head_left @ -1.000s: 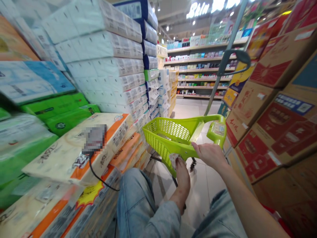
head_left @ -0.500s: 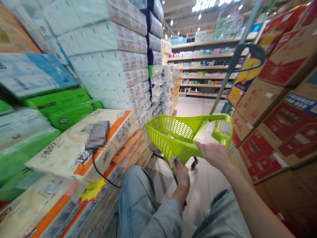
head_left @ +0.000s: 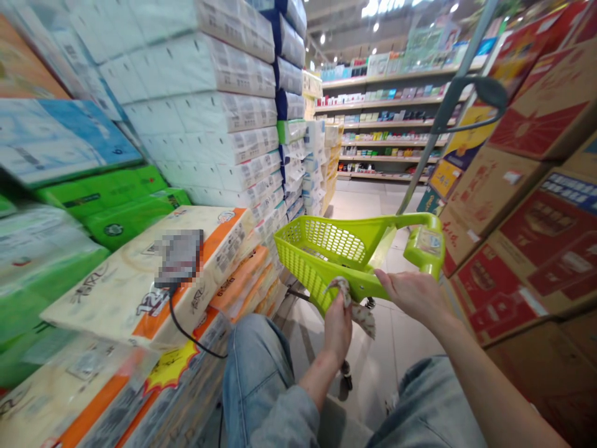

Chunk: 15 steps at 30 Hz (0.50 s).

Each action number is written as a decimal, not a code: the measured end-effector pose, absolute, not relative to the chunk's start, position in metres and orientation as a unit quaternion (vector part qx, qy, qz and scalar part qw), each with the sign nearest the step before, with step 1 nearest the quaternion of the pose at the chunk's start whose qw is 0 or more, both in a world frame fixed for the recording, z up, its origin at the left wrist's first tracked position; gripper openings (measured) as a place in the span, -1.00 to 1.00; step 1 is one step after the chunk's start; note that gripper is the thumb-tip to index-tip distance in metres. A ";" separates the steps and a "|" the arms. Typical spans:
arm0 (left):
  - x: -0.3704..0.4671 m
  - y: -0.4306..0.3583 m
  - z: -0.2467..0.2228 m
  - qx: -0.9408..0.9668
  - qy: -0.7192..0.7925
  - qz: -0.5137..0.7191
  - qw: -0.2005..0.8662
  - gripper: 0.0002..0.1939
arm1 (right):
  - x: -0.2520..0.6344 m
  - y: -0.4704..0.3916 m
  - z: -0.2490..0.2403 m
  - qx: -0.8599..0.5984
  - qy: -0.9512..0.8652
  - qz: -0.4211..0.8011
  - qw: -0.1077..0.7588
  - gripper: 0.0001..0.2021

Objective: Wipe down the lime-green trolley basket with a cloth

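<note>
A lime-green plastic basket cart (head_left: 321, 239) with perforated sides stands in front of my knees. My left hand (head_left: 338, 323) is closed on a pale patterned cloth (head_left: 362, 318) against the basket's near side; one end of the cloth hangs down to the right. My right hand (head_left: 413, 297) grips the cart's green frame near the handle end, thumb on top, its other fingers mostly hidden behind the frame. The looped handle part (head_left: 424, 242) extends beyond my right hand.
Stacked tissue packs (head_left: 247, 106) rise on the left. A blurred-out device (head_left: 180, 258) with a black cable lies on a cream pack (head_left: 112, 274). Cardboard cartons (head_left: 536, 230) line the right. A grey pole with a hook (head_left: 448, 112) leans there. Shelves (head_left: 382, 127) stand behind.
My left hand has moved up slightly along the basket side, and more of the cloth shows. My right hand and the cart's handle end have shifted slightly right.
</note>
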State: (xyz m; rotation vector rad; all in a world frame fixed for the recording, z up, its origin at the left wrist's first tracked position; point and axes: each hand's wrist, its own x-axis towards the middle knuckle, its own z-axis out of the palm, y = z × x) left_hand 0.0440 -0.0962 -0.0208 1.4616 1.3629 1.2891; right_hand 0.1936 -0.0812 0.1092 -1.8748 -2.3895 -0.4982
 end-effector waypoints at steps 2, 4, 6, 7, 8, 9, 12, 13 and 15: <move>0.026 -0.088 -0.011 0.614 0.528 0.530 0.251 -0.60 | 0.194 -0.083 0.109 -0.606 -0.777 -0.164 0.033 -0.34; 0.015 -0.075 -0.002 0.649 0.510 0.541 0.163 -0.57 | 0.193 -0.085 0.108 -0.605 -0.778 -0.168 0.038 -0.33; 0.012 -0.063 0.006 0.707 0.464 0.516 0.134 -0.57 | 0.192 -0.087 0.107 -0.603 -0.779 -0.167 0.043 -0.31; 0.013 -0.058 0.010 0.738 0.440 0.495 0.131 -0.59 | 0.192 -0.088 0.107 -0.602 -0.780 -0.165 0.044 -0.31; 0.014 -0.053 0.013 0.764 0.420 0.473 0.129 -0.62 | 0.192 -0.089 0.107 -0.599 -0.782 -0.163 0.045 -0.32; 0.015 -0.049 0.016 0.783 0.408 0.453 0.125 -0.65 | 0.193 -0.090 0.107 -0.597 -0.784 -0.162 0.046 -0.32; 0.011 -0.041 0.019 0.806 0.401 0.421 0.116 -0.68 | 0.196 -0.092 0.108 -0.594 -0.786 -0.165 0.048 -0.34; 0.007 -0.038 0.018 0.808 0.401 0.415 0.116 -0.67 | 0.198 -0.093 0.108 -0.595 -0.785 -0.166 0.048 -0.34; -0.004 -0.032 0.016 0.806 0.415 0.405 0.118 -0.64 | 0.203 -0.094 0.108 -0.596 -0.785 -0.160 0.049 -0.34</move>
